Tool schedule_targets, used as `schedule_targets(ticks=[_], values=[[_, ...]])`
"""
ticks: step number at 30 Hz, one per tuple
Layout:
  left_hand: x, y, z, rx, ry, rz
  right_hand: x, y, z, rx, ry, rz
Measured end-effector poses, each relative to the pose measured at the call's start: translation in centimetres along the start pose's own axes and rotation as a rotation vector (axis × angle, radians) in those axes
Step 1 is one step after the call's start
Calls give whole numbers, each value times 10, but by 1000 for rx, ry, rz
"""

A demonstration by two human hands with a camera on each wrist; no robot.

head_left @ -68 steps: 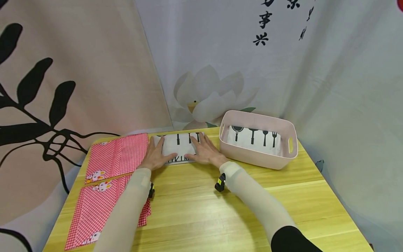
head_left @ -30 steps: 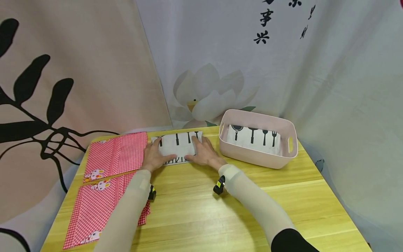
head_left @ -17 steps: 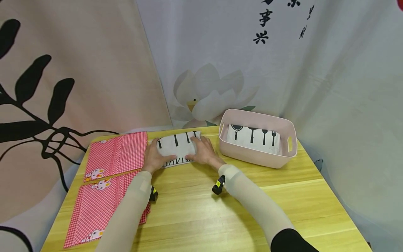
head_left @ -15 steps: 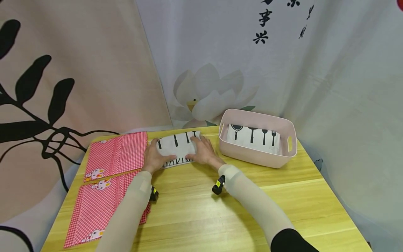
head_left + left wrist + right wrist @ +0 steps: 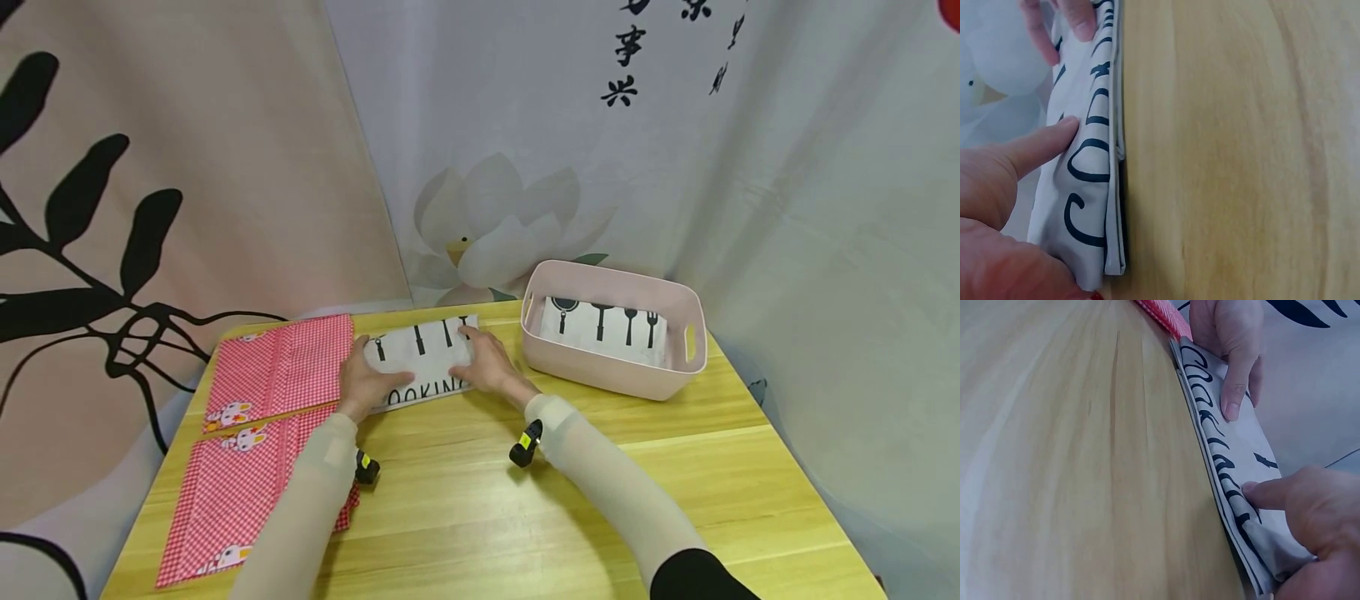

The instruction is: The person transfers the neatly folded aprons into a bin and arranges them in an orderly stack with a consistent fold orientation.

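Note:
A folded white cloth (image 5: 420, 358) with black utensil prints and lettering lies near the table's far edge, in several layers. My left hand (image 5: 366, 385) grips its left end, thumb on top. Seen from the left wrist, the thumb (image 5: 1060, 134) lies across the lettering and the palm is at the cloth's end. My right hand (image 5: 487, 360) holds the right end. In the right wrist view its thumb (image 5: 1272, 492) presses on top, and the cloth (image 5: 1235, 434) puckers at that corner. The undersides of both grips are hidden.
Right of the cloth stands a pink plastic basket (image 5: 600, 379) with another white utensil-print cloth (image 5: 615, 333) inside. Two red checked cloths, one at the back (image 5: 281, 367) and one in front (image 5: 232, 500), lie flat on the left of the wooden table (image 5: 450, 500). A curtain hangs behind.
Both hands, at first spread flat on the cloth, have drawn in around its ends. The cloth has slanted, its left end shifting slightly towards me, and more lettering shows. Basket and checked cloths stay put.

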State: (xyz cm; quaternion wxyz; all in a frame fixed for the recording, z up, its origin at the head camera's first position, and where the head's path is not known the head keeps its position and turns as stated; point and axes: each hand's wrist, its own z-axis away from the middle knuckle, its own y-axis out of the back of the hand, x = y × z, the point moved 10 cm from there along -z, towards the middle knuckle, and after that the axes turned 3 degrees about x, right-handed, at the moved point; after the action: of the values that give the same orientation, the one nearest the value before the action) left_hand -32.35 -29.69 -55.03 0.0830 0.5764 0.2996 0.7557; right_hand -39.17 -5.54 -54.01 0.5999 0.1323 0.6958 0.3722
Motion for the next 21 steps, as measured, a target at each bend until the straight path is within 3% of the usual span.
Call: schedule_targets(ticks=[6,16,21], values=[[0,5,8,-43,7,43,-4,1,6,8,12,-14],[11,13,24,-112,-19,224,-16,15,22,65,61,-75],[16,24,35,-119,-32,157,-24,25,32,76,80,-104]])
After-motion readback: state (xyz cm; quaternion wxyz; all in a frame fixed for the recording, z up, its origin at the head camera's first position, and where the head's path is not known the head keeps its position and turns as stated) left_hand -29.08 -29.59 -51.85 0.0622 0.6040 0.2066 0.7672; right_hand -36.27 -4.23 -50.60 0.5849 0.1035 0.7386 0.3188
